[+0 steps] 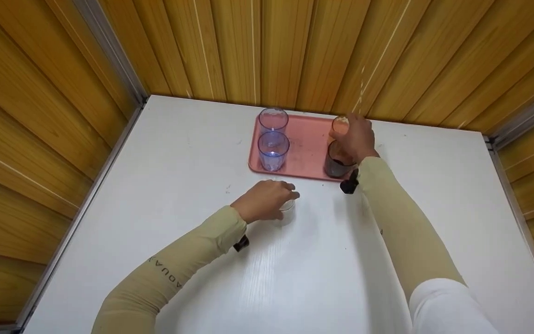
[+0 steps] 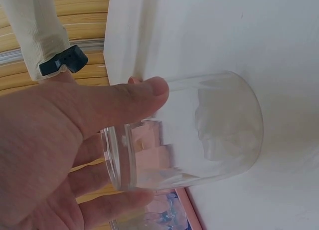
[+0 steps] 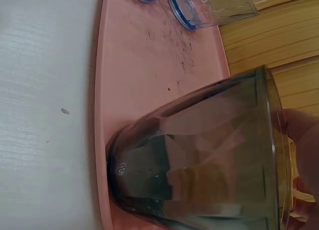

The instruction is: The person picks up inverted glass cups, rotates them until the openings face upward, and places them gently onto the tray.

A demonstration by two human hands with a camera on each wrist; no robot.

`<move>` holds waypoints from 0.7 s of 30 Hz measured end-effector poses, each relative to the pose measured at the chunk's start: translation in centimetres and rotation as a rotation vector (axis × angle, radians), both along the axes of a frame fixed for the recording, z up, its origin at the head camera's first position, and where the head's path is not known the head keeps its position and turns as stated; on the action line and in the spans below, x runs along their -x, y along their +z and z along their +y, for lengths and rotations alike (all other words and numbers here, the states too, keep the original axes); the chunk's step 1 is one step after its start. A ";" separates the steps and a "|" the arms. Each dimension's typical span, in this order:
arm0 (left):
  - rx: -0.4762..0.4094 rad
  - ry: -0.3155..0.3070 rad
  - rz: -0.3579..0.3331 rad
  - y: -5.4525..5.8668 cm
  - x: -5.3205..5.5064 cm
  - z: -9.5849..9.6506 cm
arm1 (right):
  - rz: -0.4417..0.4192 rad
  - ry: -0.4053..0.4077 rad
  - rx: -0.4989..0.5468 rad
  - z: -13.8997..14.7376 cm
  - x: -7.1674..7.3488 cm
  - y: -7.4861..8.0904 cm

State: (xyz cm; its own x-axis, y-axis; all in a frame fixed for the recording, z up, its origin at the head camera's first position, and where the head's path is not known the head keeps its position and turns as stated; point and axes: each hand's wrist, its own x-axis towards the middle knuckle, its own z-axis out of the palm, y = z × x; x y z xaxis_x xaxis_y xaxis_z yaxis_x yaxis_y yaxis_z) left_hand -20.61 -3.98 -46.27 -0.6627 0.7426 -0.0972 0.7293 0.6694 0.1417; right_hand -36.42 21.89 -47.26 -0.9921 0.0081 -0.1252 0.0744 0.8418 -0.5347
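My left hand (image 1: 264,200) holds a clear cup (image 2: 227,125) near its rim, thumb on one side and fingers on the other. The cup is upright at the white table, in front of a pink tray (image 1: 308,146). At the tray's right end, my right hand (image 1: 359,137) grips an orange cup (image 1: 340,124) near the rim. Just in front of that cup stands a dark grey cup (image 3: 199,160), which hides most of the orange one in the right wrist view. Two bluish clear cups, one in front (image 1: 274,155) and one behind (image 1: 273,119), stand at the tray's left end.
The tray lies near the back edge of the white table (image 1: 193,148), close to a wood-panelled wall (image 1: 276,55). More panels rise at the left and right. Bare tray surface shows between the left and right cups. Each wrist wears a small black camera (image 1: 349,183).
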 end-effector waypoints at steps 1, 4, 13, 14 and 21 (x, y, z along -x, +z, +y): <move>0.000 0.000 -0.001 0.0 0.0 0.0 | -0.007 -0.004 0.004 0.0 0.0 0.0; 0.001 0.003 -0.004 0.1 0.0 0.0 | -0.012 -0.006 0.009 0.1 -0.1 0.0; 0.005 -0.001 -0.011 0.1 -0.1 0.0 | 0.002 -0.006 0.011 0.1 -0.3 0.3; 0.001 0.001 -0.016 0.2 0.0 0.0 | 0.001 -0.007 0.018 0.1 -0.4 0.4; -0.049 0.013 -0.075 0.1 0.3 -0.3 | 0.032 0.001 0.048 0.3 -1.0 0.6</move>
State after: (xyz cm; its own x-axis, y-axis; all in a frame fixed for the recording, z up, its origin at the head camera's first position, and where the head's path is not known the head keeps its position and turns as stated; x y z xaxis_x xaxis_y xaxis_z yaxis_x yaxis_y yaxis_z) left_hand -20.91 -4.30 -46.12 -0.6644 0.7391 -0.1110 0.7067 0.6696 0.2283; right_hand -35.40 22.24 -46.62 -0.9956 0.0016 -0.0940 0.0558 0.8150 -0.5768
